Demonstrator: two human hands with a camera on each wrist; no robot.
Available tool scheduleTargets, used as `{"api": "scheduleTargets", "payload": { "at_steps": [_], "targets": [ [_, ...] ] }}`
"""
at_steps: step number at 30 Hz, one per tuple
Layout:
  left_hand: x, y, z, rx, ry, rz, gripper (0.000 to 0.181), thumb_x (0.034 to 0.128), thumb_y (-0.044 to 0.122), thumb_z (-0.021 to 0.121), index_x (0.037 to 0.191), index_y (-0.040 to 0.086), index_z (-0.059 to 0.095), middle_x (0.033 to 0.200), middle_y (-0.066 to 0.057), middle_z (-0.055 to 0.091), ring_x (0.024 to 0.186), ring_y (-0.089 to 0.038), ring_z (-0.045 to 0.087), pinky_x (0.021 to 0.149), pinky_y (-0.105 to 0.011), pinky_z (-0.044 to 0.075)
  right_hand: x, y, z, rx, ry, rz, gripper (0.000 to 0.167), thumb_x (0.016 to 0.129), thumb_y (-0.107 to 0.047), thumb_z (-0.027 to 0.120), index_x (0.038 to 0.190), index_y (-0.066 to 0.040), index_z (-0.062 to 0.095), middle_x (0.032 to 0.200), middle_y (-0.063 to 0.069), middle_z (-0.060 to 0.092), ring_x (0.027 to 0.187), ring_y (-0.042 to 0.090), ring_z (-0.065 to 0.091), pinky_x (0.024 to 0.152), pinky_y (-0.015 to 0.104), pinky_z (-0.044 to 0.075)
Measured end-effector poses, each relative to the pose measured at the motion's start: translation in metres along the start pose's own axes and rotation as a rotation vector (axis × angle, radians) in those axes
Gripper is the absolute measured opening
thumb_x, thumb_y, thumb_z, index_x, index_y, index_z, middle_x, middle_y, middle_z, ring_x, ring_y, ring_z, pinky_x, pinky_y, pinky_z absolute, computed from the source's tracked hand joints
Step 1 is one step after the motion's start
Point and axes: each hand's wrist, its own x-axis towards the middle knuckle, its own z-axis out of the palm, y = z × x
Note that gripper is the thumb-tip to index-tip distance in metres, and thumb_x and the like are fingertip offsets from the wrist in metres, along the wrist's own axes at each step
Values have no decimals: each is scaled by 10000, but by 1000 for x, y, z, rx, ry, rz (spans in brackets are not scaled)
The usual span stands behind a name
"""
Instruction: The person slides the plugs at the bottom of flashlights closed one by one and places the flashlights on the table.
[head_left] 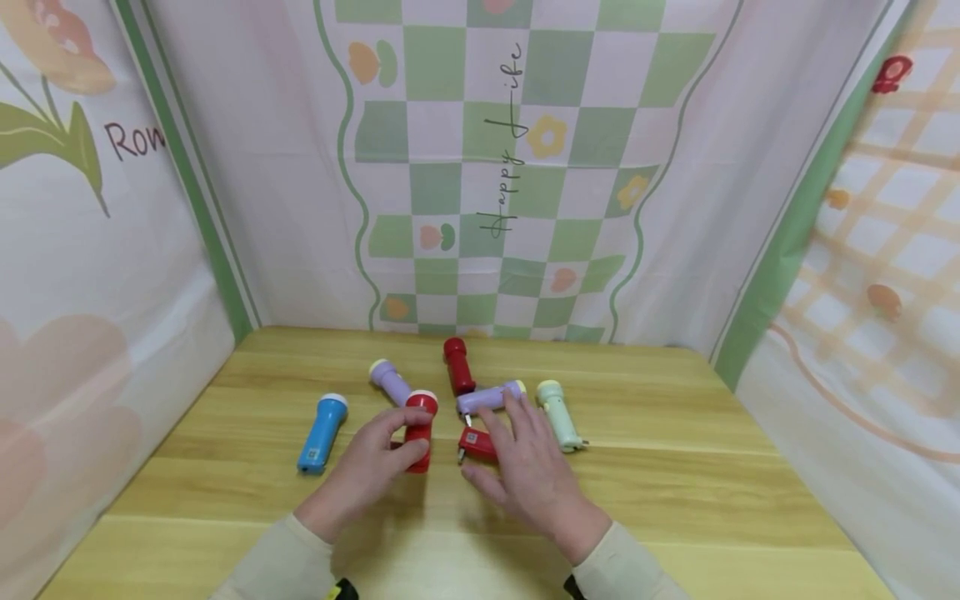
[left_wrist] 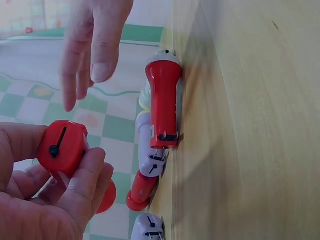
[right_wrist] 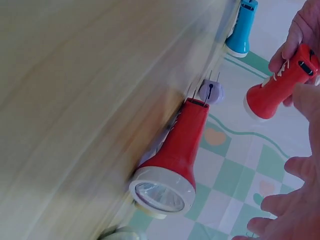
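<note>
My left hand [head_left: 363,462] grips a red flashlight [head_left: 419,429] around its body, head pointing up and away, above the table. In the left wrist view, its square end with a slot and dark slider faces the camera. My right hand [head_left: 536,467] hovers with fingers spread, apart from the held flashlight. Below and beside it, a second red flashlight [right_wrist: 177,140] with a white-rimmed lens lies on the table, metal plug prongs sticking out of its end. A purple flashlight [head_left: 487,400] lies just behind it, near the right fingertips.
On the wooden table [head_left: 720,500] lie a blue flashlight [head_left: 322,433] at left, another purple flashlight [head_left: 390,383], a dark red flashlight [head_left: 458,367] at the back, and a mint green flashlight [head_left: 558,417] with prongs out at right. Printed curtains [head_left: 300,208] enclose the back and sides.
</note>
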Motion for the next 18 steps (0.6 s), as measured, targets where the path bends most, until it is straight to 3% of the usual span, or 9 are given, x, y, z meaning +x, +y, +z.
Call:
{"api": "scheduleTargets", "payload": {
  "at_steps": [10, 18],
  "targets": [
    [0, -7, -4, 70, 37, -37, 380, 989, 126, 719, 1361, 169, 655, 1454, -88, 549, 1174, -294, 621, 949, -440, 604, -4, -1, 0, -52, -147, 138, 873, 963, -654, 605, 1638, -171, 334, 1715, 242, 145, 1559, 527, 133, 1209, 732, 184],
    [-1, -19, -8, 171, 83, -44, 485, 996, 105, 702, 1462, 76, 569, 1501, -199, 477, 1124, -335, 634, 889, -438, 627, -6, -1, 0, -87, -174, 180, 901, 951, -681, 598, 1646, -185, 312, 1707, 244, 180, 1550, 536, 162, 1206, 739, 176]
  ]
}}
